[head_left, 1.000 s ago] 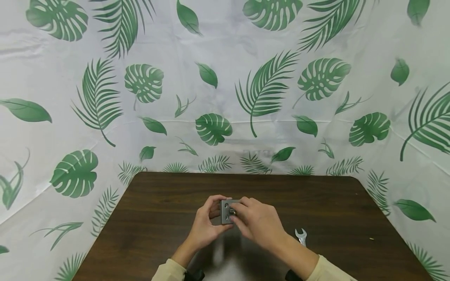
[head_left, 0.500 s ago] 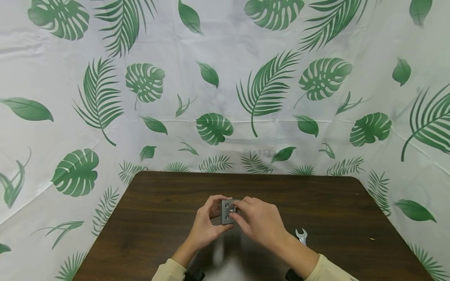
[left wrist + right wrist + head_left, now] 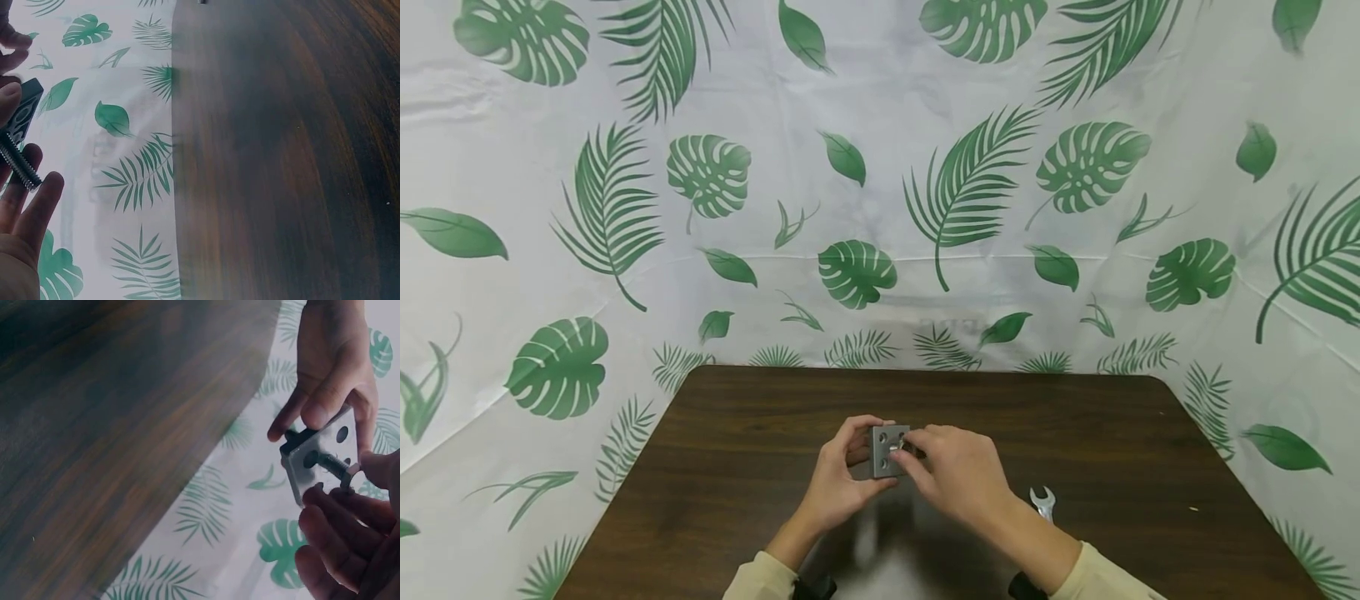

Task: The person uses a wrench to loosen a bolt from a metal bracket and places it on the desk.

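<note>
My left hand [image 3: 842, 477] grips a square grey metal plate [image 3: 878, 454] with several round holes by its edges, above the table. With thumb and fingertips my right hand [image 3: 964, 471] pinches the head of a bolt [image 3: 335, 466] at the plate's near face. In the right wrist view the hex head stands off from that face, and the shank enters the plate. The left wrist view shows a threaded shaft [image 3: 20, 164] beyond the plate's dark edge, near the left fingers. The right fingers partly cover the bolt head in the head view.
An open-ended wrench [image 3: 1042, 502] lies on the dark wooden table [image 3: 760, 408], its handle hidden behind the right forearm. A small pale scrap [image 3: 1193, 509] lies farther right. A white cloth [image 3: 880, 200] with green leaves hangs around the table's back and sides.
The right fingers have shifted slightly to the right and changed their grip around the bolt head, so more of the plate's face shows. The left hand and plate stay put.
</note>
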Demonstrator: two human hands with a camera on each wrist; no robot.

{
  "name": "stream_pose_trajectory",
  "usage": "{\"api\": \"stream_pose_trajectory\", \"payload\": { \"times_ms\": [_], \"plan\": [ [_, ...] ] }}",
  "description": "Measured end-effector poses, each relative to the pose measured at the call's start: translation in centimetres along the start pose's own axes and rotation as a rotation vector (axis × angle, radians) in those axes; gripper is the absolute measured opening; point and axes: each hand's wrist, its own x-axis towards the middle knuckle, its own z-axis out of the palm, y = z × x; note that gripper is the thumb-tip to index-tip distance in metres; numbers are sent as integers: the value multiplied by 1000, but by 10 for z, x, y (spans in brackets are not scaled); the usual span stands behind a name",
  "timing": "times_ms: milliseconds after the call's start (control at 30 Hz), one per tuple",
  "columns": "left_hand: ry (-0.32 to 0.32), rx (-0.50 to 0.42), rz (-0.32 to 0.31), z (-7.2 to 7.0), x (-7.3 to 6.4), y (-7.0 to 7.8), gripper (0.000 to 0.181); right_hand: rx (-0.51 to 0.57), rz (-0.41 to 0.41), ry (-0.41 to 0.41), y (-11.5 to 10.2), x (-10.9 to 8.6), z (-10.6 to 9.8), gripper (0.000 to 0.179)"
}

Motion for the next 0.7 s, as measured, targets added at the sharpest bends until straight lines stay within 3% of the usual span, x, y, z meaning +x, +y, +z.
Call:
{"api": "stream_pose_trajectory", "payload": {
  "times_ms": [67,133,233,300,467,600,700],
  "plan": [
    [-6,-3,6,0,0,-1,73,-1,-11,-11,0,0,-1,21],
    [-8,-7,6,0,-1,-1,73,17,-73,-2,1,1,-1,17],
    [-4,-10,1,0,-1,-1,73,51,-162,23,2,1,-2,26],
    [0,-4,-3,0,-1,-1,73,56,-151,25,3,2,-2,26],
    [1,9,10,1,0,0,74,39,-21,-32,0,2,-3,23],
    [-1,5,14,1,0,0,74,59,-93,-39,2,2,-4,16],
    [-1,8,-1,1,-1,0,73,72,-158,-22,3,2,-5,27]
  ]
}}
